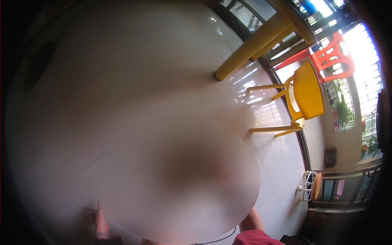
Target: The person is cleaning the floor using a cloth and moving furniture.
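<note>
A large round pale disc point(134, 175), which looks like a smooth tabletop, fills the lower middle of the head view. A brownish blur smears its centre, so anything on it there cannot be made out. My left hand point(99, 220) is beside the disc's lower left edge, fingers stretched upward and apart, with nothing visible in them. A band shows at its wrist. At the disc's lower right edge, bare skin point(251, 220) comes out of red cloth point(255, 237); whether it is an arm or a leg I cannot tell. My right hand does not show.
Pale shiny floor tiles point(273, 171) surround the disc. A yellow chair point(308, 94) stands at the right, with a red plastic chair point(332, 57) beyond it. A thick yellow table leg point(245, 53) is at the upper right. A dark cable point(220, 239) runs below the disc.
</note>
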Demonstrator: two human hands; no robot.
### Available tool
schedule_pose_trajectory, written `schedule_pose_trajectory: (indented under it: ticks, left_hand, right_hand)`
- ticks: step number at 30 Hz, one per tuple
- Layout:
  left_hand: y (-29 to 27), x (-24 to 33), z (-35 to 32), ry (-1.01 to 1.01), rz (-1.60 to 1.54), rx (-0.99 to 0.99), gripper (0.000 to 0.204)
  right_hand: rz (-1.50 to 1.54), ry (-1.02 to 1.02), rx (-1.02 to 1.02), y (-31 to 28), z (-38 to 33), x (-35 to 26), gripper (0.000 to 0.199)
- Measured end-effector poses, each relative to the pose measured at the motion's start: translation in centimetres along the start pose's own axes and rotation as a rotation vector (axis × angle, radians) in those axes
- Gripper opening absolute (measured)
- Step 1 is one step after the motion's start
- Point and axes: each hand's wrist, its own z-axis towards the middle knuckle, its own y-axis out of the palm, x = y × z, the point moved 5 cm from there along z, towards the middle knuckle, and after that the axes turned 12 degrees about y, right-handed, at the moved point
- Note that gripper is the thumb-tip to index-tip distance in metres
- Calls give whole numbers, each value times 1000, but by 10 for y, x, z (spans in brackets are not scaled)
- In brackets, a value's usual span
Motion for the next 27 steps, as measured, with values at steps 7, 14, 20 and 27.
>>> schedule_pose_trajectory:
  ticks: [7, 14, 20, 27]
  left_hand:
    - [30, 156, 4, 211, -439, -259, 123]
    - [14, 188, -23, -72, -221, -339, 133]
    - [43, 187, 16, 455, -579, -580, 110]
    - [54, 173, 33, 63, -342, -379, 143]
  right_hand:
    - [-941, 149, 403, 80, 20, 1, 92]
    - [-836, 14, 560, 63, 32, 22, 67]
    - [-780, -12, 504, 43, 26, 16, 44]
    - [-918, 40, -104, 66, -70, -84, 31]
